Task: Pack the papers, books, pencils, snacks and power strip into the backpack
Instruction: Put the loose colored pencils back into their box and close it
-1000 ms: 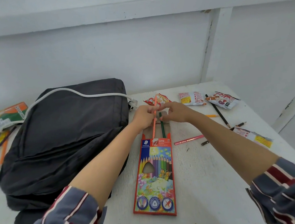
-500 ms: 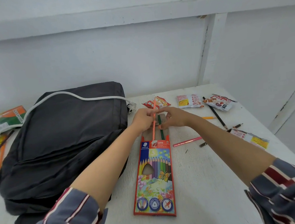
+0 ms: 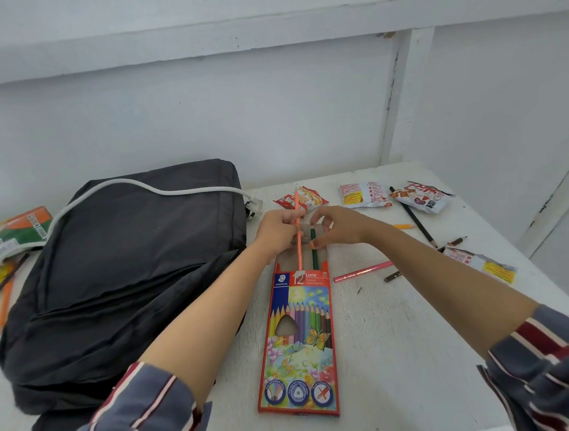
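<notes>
A colourful pencil box (image 3: 299, 337) lies on the white table (image 3: 399, 360), its open flap pointing away from me. My left hand (image 3: 277, 231) pinches a salmon pencil (image 3: 296, 204) that sticks out of the box's mouth. My right hand (image 3: 337, 226) holds the flap, its thumb against a green pencil (image 3: 314, 257) lying half in the box. The dark backpack (image 3: 119, 274) lies flat to the left, with the power strip's white cable (image 3: 157, 192) and plug (image 3: 254, 209) across it.
Snack packets (image 3: 364, 194) (image 3: 419, 196) (image 3: 300, 198) (image 3: 480, 263) and loose pencils, one pink (image 3: 362, 272) and one black (image 3: 414, 219), are scattered at the right. Books (image 3: 6, 236) and more pencils (image 3: 3, 303) lie left of the backpack. A white wall stands close behind.
The salmon pencil has slid a little deeper into the box. Both hands stay at the box's mouth; the view has shifted slightly.
</notes>
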